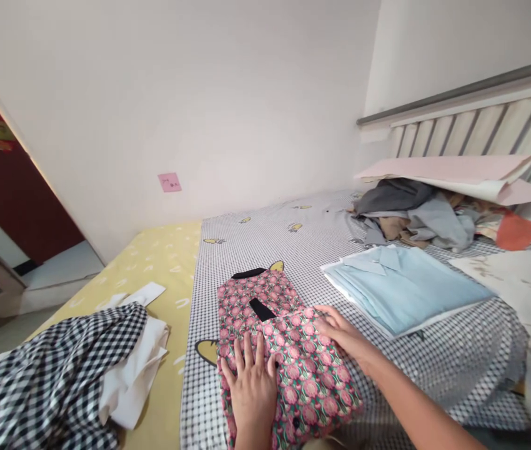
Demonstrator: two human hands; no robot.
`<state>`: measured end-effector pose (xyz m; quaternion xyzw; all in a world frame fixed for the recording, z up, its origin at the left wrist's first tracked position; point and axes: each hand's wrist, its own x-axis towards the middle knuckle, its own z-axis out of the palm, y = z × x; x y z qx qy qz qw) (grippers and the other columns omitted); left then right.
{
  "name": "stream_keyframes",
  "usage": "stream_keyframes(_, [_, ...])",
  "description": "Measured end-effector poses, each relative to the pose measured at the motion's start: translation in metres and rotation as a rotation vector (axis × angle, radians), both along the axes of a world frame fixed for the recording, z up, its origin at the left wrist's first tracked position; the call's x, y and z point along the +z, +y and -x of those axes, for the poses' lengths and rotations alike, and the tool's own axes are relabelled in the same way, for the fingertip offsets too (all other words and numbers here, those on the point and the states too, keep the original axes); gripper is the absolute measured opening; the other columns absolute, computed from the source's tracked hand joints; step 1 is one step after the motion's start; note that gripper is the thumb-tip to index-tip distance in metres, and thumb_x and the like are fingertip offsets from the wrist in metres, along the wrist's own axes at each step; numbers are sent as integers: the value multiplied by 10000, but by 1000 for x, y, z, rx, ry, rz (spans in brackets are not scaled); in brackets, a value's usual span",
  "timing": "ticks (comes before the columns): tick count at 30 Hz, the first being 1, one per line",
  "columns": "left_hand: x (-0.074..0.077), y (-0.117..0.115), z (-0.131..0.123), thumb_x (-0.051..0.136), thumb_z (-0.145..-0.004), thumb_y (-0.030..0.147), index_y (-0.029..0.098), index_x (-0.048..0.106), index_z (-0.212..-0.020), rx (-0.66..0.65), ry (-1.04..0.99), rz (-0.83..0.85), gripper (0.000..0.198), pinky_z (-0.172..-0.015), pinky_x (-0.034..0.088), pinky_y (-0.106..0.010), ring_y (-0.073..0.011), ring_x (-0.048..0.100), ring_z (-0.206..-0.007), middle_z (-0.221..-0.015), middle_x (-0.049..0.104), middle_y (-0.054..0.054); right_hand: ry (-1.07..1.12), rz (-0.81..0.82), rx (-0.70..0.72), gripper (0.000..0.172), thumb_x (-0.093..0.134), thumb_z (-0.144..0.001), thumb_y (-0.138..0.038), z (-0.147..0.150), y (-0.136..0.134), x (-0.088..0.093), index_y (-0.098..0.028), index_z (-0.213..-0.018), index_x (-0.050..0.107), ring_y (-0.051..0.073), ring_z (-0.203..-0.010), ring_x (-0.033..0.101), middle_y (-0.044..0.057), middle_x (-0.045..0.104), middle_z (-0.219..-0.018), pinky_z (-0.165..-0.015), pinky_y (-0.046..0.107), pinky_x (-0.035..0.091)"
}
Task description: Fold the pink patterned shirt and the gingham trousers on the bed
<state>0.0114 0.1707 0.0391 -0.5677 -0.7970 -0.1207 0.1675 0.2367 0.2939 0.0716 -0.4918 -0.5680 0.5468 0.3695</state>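
Note:
A pink floral shirt (312,369) with black trim lies partly folded on the checked bed sheet, its black collar (248,273) toward the wall. My left hand (250,387) rests flat on the shirt, fingers spread. At the upper right corner of the folded layer, my right hand (340,331) pinches the cloth between thumb and fingers. A black strip (262,309) shows at the middle of the shirt, above my left fingertips. The shirt's nearest edge runs out of view at the bottom.
Right of the shirt lies a folded light blue shirt (410,287). Behind it, mixed clothes (401,197) are heaped under pink sheets (448,169). A black-and-white checked garment (69,369) with white cloth (138,369) lies left, on the yellow bedding (162,262). A wall (256,106) stands behind.

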Motion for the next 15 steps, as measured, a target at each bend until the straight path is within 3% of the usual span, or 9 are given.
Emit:
stream_keyframes(4, [-1,1,0,445,-996,469,370,470,-1487,-1,-42,-18,502,-1208,189,-715,-350,414,-1475,-1602,437,-48,-455,-320,-232,587,633,-781,-345,11,13,-8,-271,-1358,547,231,-895,663,59,688,-1161,-838,377,506])
stream_keyframes(6, [1,1,-1,439,-999,465,370,473,-1485,-4,-51,-19,496,-1210,182,-717,-349,416,-1474,-1600,440,-46,-598,-468,-313,533,569,-828,-278,19,21,-2,-259,-1361,557,253,-1006,646,93,653,-1254,-879,397,488])
stream_keyframes(8, [2,1,-2,438,-1002,456,371,469,-1489,-6,-56,-22,496,-1212,181,-716,-350,408,-1479,-1601,440,-44,-652,-551,-285,444,497,-875,-218,30,30,9,-250,-1303,609,259,-1136,613,98,646,-1290,-951,398,462])
stream_keyframes(10, [3,0,-2,448,-999,447,370,466,-1491,-8,-64,-24,498,-1213,189,-714,-352,407,-1480,-1600,443,-47,-663,-577,-207,378,434,-926,-202,43,42,22,-261,-1221,661,231,-1149,616,69,682,-1243,-968,356,454])
stream_keyframes(15, [-1,2,-2,492,-981,429,387,472,-1479,15,-88,-44,501,-1221,175,-711,-351,422,-1472,-1594,452,-41,-735,-489,-133,299,432,-982,-260,74,83,38,-259,-1067,719,191,-978,666,37,735,-1062,-793,278,450])
